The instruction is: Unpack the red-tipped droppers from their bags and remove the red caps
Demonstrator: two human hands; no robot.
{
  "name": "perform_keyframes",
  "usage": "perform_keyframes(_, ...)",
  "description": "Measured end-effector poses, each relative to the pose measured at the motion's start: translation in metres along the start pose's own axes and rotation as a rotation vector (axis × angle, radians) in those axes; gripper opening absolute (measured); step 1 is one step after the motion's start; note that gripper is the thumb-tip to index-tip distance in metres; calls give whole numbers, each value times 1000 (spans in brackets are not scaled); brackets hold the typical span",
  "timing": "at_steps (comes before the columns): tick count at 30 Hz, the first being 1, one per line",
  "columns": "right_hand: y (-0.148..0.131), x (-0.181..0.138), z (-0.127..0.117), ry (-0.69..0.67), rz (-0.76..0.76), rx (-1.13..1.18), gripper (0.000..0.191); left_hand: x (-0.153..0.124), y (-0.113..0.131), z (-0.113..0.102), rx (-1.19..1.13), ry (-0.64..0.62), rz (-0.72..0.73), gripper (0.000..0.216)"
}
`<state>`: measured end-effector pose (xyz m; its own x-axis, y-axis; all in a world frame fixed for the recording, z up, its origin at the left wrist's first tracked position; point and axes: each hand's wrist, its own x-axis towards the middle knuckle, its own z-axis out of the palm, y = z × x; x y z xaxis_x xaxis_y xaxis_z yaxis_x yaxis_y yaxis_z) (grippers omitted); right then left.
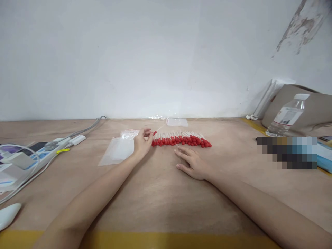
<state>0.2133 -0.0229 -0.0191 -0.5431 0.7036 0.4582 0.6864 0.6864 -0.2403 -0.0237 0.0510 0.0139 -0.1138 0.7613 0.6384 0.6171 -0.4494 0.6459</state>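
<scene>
Many thin pale sticks with red tips lie side by side in a row across the middle of the table, red ends toward me. At the row's left end, my left hand pinches one red-tipped stick by its red end; its pale shaft slants up and to the right. My right hand rests palm down just in front of the row, fingers spread, holding nothing. Clear plastic bags lie flat beside my left hand, partly hidden by it.
A white packet lies behind the row by the wall. To the left is a power strip with plugs and cables. On the right stand a water bottle and a grey-brown bag. A white object sits at the lower left.
</scene>
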Motion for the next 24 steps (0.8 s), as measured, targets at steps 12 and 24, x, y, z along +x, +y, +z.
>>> perform_keyframes(12,0,6,-2,181,-151,-120,45,-67,4,-18,-311,-407,449,30)
perform_keyframes(24,0,8,1,159,-245,-146,30,-60,27,-11,128,-461,663,36)
